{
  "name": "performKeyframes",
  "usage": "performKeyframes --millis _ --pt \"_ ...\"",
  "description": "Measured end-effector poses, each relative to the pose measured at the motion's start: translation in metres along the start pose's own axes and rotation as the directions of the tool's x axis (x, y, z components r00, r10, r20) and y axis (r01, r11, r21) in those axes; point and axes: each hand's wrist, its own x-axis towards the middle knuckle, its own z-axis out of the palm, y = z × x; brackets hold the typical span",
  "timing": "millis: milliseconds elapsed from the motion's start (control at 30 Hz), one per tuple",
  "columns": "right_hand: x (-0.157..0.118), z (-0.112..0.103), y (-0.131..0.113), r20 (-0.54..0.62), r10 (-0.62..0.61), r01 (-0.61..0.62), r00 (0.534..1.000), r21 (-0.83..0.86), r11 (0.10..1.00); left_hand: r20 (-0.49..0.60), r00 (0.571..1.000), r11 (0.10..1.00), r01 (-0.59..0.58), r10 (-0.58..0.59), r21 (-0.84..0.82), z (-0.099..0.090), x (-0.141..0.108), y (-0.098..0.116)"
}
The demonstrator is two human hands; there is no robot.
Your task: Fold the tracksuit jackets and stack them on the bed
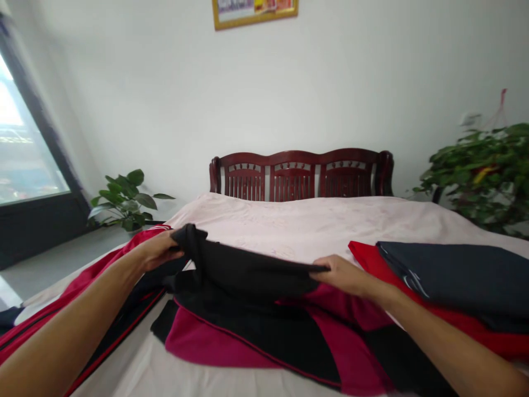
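Note:
A black and magenta jacket (256, 325) lies partly spread on the pale pink cloth (314, 220). My left hand (159, 251) is closed on a bunched black end of it, at the left. With its fingers pinched, my right hand (339, 273) grips the black fabric farther right. Between both hands the black part is stretched and lifted a little above the rest of the garment. Magenta panels with thin red piping show below it, nearer to me. My right forearm covers part of the jacket's right side.
Left of the jacket lie red and dark navy clothes (88, 275). To the right, a folded dark navy garment (454, 278) rests on red fabric (366, 256). Behind the covered surface stands a carved wooden backrest (291, 173), with potted plants (128, 198) on either side.

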Motion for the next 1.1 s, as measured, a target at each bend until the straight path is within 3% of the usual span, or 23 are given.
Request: performKeyframes --millis 33,100,167,233,300,367,400,433,533,633,700,800,900,933,967,1033,1067,1100 --pt "0.014 -0.012 0.004 -0.142 0.104 -0.113 0.984 -0.056 0.992 -0.023 1.0 0.999 -0.021 0.02 -0.037 0.009 0.015 0.009" --pt "0.038 -0.032 0.017 -0.363 0.269 -0.337 0.892 -0.137 0.932 -0.072 0.995 0.993 -0.077 0.07 -0.089 0.03 0.043 0.02" --pt "0.052 -0.044 0.035 -0.478 0.348 -0.483 0.807 -0.192 0.855 -0.15 0.983 0.988 -0.119 0.103 -0.102 0.048 0.061 0.019" --pt "0.053 -0.042 0.055 -0.515 0.375 -0.561 0.771 -0.27 0.783 -0.126 0.984 0.99 -0.13 0.122 -0.055 0.058 0.064 0.005" --pt "0.044 -0.027 0.072 -0.493 0.375 -0.575 0.785 -0.354 0.737 0.098 0.987 0.983 -0.137 0.125 0.123 0.062 0.054 -0.02" --pt "0.031 -0.005 0.082 -0.419 0.348 -0.515 0.838 -0.399 0.759 0.372 0.925 0.888 -0.23 0.073 0.399 0.062 0.038 -0.049" --pt "0.024 0.007 0.085 -0.387 0.31 -0.468 0.868 -0.429 0.773 0.45 0.892 0.8 -0.299 0.041 0.52 0.063 0.03 -0.064" --pt "0.017 0.019 0.086 -0.357 0.257 -0.409 0.898 -0.465 0.785 0.481 0.877 0.706 -0.351 0.017 0.615 0.064 0.023 -0.077" --pt "0.006 0.05 0.082 -0.252 0.113 -0.231 0.961 -0.505 0.832 0.45 0.893 0.5 -0.382 -0.018 0.778 0.072 0.009 -0.104" --pt "0.006 0.079 0.072 -0.163 0.099 -0.152 0.982 -0.354 0.923 0.473 0.881 0.444 -0.42 -0.011 0.791 0.084 0.004 -0.109" --pt "0.006 0.097 0.063 -0.121 0.087 -0.116 0.989 -0.257 0.959 0.507 0.858 0.43 -0.488 0.078 0.76 0.088 -0.001 -0.101" --pt "0.001 0.117 0.045 -0.016 0.009 -0.011 1.0 -0.151 0.988 0.498 0.845 0.465 -0.526 0.195 0.712 0.086 -0.02 -0.081" --pt "-0.003 0.118 0.03 0.142 -0.193 0.199 0.971 -0.031 0.98 0.567 0.822 0.62 -0.468 0.044 0.63 0.077 -0.054 -0.06" --pt "-0.002 0.115 0.026 0.201 -0.25 0.251 0.947 0.023 0.968 0.621 0.782 0.673 -0.433 -0.05 0.599 0.073 -0.066 -0.054" --pt "0.002 0.111 0.024 0.256 -0.277 0.266 0.926 0.074 0.961 0.684 0.714 0.722 -0.395 -0.149 0.569 0.07 -0.078 -0.048" --pt "0.014 0.103 0.025 0.292 -0.205 0.194 0.934 0.067 0.979 0.771 0.558 0.804 -0.282 -0.306 0.523 0.064 -0.094 -0.04" --pt "0.022 0.1 0.027 0.265 -0.13 0.131 0.955 0.011 0.991 0.779 0.521 0.828 -0.219 -0.348 0.516 0.063 -0.097 -0.037" --pt "0.03 0.098 0.029 0.216 -0.055 0.071 0.975 -0.065 0.995 0.76 0.541 0.833 -0.18 -0.36 0.522 0.062 -0.097 -0.037"
